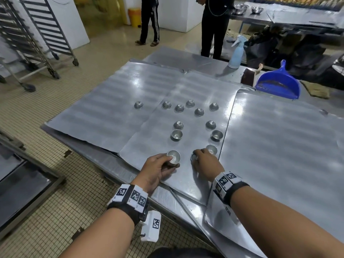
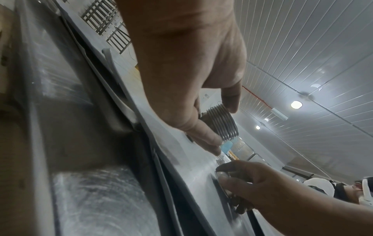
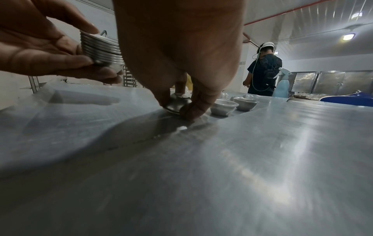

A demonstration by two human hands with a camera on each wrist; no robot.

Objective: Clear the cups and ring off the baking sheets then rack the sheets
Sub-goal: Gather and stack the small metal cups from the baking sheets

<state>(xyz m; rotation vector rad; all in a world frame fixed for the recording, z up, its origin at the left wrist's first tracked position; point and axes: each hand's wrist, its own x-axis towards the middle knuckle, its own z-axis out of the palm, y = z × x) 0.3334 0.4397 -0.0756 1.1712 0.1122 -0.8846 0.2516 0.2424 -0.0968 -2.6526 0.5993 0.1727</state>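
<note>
At the near edge of the middle sheet (image 1: 163,127), the left hand (image 1: 158,169) grips a stack (image 1: 174,158) of nested cups, thumb over the rims, held just off the metal. At its 3 o'clock, the right hand (image 1: 205,162) pinches one upturned cup (image 3: 178,103) resting on the sheet. More cups (image 1: 199,111) dot the sheet toward 12 o'clock; a rack (image 1: 35,34) stands at 10 o'clock.
</note>
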